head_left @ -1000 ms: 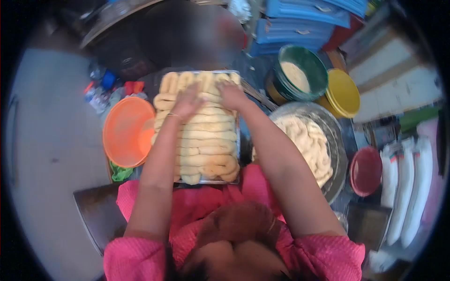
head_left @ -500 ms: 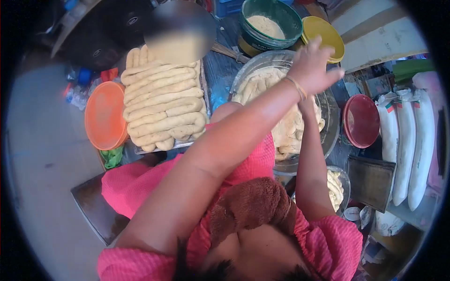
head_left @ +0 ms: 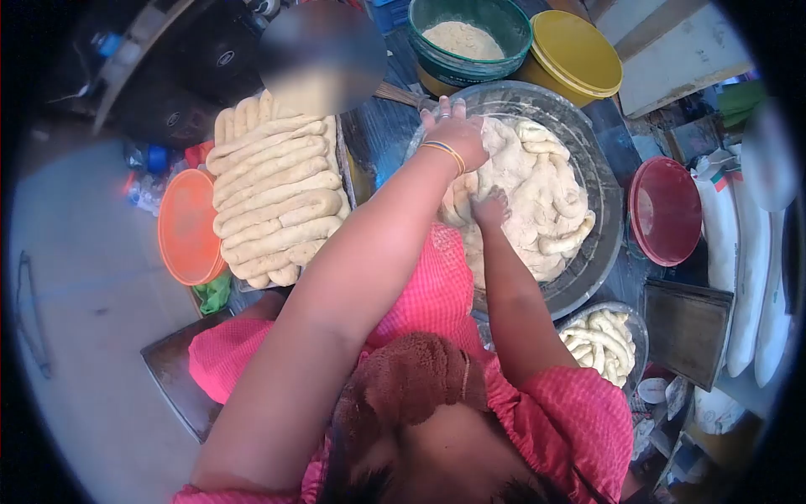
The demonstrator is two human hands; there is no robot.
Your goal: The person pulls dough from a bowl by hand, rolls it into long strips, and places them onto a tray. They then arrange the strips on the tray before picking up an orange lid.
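A large round metal basin (head_left: 606, 218) holds a broad mass of pale, floury dough (head_left: 537, 181). My left hand (head_left: 456, 136), with bands at the wrist, is at the basin's upper left, its fingers apart near the rim and nothing held. Lower down, my right hand (head_left: 491, 207) is against the dough's left part, with its fingers curled into it. To the left, long dough rolls (head_left: 281, 189) lie side by side on a tray (head_left: 346, 172).
Behind the basin stand a green tub (head_left: 470, 42) of flour and a yellow bucket (head_left: 578, 55). A red bucket (head_left: 666, 212), dark trays (head_left: 687, 329) and a bowl of dough strips (head_left: 600, 344) are right. An orange lid (head_left: 190, 227) is left. Another person's blurred head is above the rolls.
My left hand has moved left and down, from above the basin's upper right to its upper left. My right hand has moved left and is less covered. The view has shifted slightly.
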